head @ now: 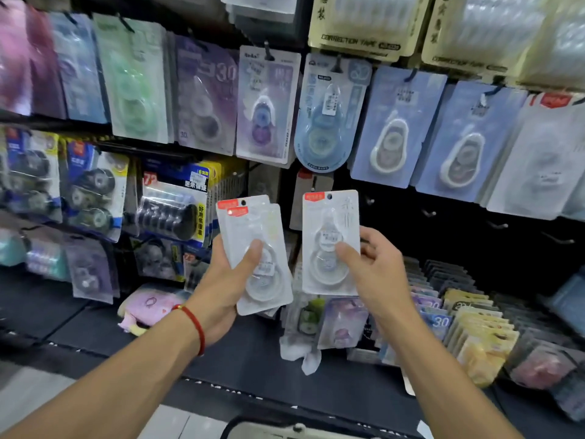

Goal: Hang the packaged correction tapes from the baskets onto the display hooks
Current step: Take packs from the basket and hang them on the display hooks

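My left hand (226,280) grips a small stack of white packaged correction tapes (253,229) with red corner labels, thumb across the front. My right hand (373,267) pinches a single white correction tape package (329,223), held upright with its hang hole at the top. Both are raised in front of the dark display wall. Bare display hooks (498,224) jut out of the dark panel to the right of that package, under the row of hung blue packages (392,128).
Hung correction tape packs (269,106) fill the wall above and to the left. Rows of packaged tapes (468,321) stand in trays on the shelf at lower right. A pink plush item (148,307) lies on the dark shelf. A basket rim (285,430) shows at the bottom.
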`<state>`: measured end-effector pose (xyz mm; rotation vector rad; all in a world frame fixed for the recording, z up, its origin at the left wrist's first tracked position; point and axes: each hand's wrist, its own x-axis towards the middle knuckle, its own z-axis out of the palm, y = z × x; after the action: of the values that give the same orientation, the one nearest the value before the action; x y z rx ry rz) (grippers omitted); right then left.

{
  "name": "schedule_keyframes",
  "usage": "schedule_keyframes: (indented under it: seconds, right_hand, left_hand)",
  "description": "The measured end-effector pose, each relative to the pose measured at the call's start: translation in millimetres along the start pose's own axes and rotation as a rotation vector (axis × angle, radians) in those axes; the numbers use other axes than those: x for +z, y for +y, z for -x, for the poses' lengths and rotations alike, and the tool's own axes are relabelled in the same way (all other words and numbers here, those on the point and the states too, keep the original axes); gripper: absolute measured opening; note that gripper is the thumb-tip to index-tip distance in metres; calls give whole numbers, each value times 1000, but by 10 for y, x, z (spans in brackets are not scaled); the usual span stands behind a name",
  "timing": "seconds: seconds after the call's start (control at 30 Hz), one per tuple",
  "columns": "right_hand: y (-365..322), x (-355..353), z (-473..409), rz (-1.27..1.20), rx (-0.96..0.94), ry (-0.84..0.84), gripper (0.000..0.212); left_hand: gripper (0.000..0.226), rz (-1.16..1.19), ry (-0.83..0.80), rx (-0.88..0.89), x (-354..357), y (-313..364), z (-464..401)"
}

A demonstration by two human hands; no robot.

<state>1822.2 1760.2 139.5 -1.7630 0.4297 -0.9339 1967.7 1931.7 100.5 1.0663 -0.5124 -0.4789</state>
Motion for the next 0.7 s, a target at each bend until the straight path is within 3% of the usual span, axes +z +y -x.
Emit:
schedule_keyframes:
  seconds: [0.17, 0.47, 0.7]
  right_hand:
    - [11, 242, -240, 76, 11, 31, 22]
    - [35, 440, -308, 88, -2, 107, 21]
    - [62, 543, -302, 228, -53, 178, 23]
  left_hand:
    - [55, -35, -36, 51, -169, -34, 25]
    - [66, -104, 63, 187, -230, -5, -11]
    - [61, -131, 114, 230, -237, 31, -8]
